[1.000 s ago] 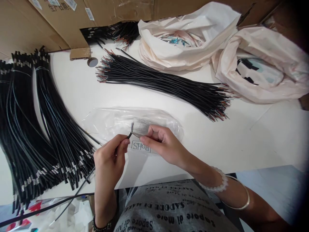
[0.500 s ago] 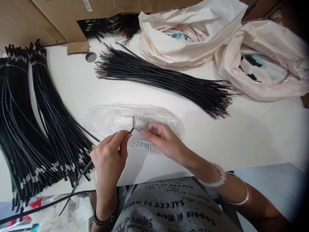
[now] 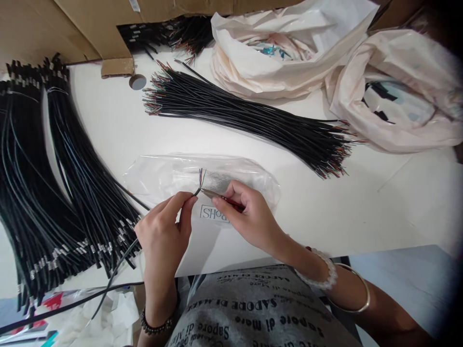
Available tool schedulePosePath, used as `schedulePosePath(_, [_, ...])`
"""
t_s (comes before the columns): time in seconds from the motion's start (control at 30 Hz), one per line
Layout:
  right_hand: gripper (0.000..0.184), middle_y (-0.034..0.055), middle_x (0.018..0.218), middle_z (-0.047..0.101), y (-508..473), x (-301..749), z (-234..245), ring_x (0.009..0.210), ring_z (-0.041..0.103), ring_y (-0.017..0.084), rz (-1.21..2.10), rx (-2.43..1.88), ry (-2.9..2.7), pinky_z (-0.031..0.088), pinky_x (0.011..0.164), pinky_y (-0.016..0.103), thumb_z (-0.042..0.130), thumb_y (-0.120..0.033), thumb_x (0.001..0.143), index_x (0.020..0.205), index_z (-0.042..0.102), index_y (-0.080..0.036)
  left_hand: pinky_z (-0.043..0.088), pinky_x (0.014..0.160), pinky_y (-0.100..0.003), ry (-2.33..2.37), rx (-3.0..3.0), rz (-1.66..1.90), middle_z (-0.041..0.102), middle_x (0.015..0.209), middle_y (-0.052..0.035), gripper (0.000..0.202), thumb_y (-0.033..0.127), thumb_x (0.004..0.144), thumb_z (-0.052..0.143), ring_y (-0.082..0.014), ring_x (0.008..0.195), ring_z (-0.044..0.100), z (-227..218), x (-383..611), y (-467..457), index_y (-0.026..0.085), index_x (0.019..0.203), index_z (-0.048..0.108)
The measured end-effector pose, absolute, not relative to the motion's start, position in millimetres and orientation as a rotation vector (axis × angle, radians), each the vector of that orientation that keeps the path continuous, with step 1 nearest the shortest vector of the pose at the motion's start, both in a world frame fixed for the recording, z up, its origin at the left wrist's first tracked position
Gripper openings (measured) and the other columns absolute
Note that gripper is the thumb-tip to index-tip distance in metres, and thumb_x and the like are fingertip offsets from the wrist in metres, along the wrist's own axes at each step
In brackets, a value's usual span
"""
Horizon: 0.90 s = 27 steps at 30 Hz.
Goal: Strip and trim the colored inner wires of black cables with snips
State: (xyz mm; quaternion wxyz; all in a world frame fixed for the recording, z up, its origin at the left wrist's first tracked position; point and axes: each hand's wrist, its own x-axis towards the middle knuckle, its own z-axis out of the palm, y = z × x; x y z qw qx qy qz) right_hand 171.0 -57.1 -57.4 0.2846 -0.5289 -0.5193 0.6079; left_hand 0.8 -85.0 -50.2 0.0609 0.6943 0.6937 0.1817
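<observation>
Well, your left hand (image 3: 163,222) pinched a black cable (image 3: 197,192), your right hand (image 3: 249,212) a red-handled pointed tool (image 3: 209,193); slipping risked nicking coloured wires (image 3: 201,178).

Cable bundles (image 3: 87,168) left on tabletop (image 3: 325,217), plastic bag (image 3: 155,168) beneath right hand (image 3: 255,217), cable stack (image 3: 246,117) behind that bag, sacks (image 3: 260,86) at back right

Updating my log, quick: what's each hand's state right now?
Left hand: closed, pinching a black cable near its splayed wires.
Right hand: closed, holding a red-handled tool, tip at the cable's end.
</observation>
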Motion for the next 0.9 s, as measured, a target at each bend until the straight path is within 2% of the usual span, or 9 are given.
schedulePosePath(0.33, [0.03,-0.0063,0.052,0.044,-62,169,-52,0.046,0.037,0.009,1.405,-1.485,-1.52,0.027,0.046,0.025,0.057,-0.04,0.089,0.072,0.039,-0.023,0.029,0.052,-0.021,2.042,1.961,0.652,0.056,0.056,0.0058,0.021,0.03,0.095,0.052,-0.0053,0.047,0.045,-50,0,-85,0.02,0.084,0.066])
schedulePosePath(0.47, [0.029,-0.0062,0.054,0.045,-65,170,-48,0.047,0.038,0.009,1.349,-1.469,-1.515,0.029,0.047,0.025,0.059,-0.039,0.088,0.073,0.039,-0.023,0.033,0.054,-0.02,1.82,1.64,0.83,0.052,0.057,0.0061,0.028,0.028,0.098,0.046,-0.0047,0.048,0.041,-45,-2,-86,0.019,0.074,0.058])
schedulePosePath(0.63, [0.029,-0.0071,0.054,0.044,-68,168,-42,0.046,0.038,0.008,1.251,-1.354,-1.586,0.03,0.047,0.025,0.06,-0.037,0.089,0.075,0.04,-0.023,0.033,0.056,-0.022,1.565,1.358,0.966,0.047,0.056,0.0039,0.044,0.035,0.101,0.04,-0.007,0.055,0.042,-37,-1,-88,0.018,0.062,0.049])
schedulePosePath(0.8, [0.029,-0.0079,0.054,0.044,-71,165,-41,0.045,0.037,0.008,1.155,-1.321,-1.595,0.031,0.046,0.024,0.062,-0.034,0.089,0.075,0.039,-0.023,0.028,0.049,-0.023,1.515,1.117,1.039,0.042,0.052,0.0048,0.043,0.046,0.098,0.045,-0.0074,0.05,0.035,-40,-1,-90,0.019,0.064,0.049])
schedulePosePath(0.9, [0.03,-0.0084,0.053,0.043,-74,163,-44,0.044,0.037,0.007,1.122,-1.315,-1.594,0.031,0.046,0.023,0.062,-0.033,0.089,0.074,0.038,-0.023,0.029,0.048,-0.022,1.469,1.024,1.074,0.041,0.05,0.0051,0.042,0.046,0.098,0.046,-0.007,0.048,0.034,-41,1,-90,0.019,0.065,0.049])
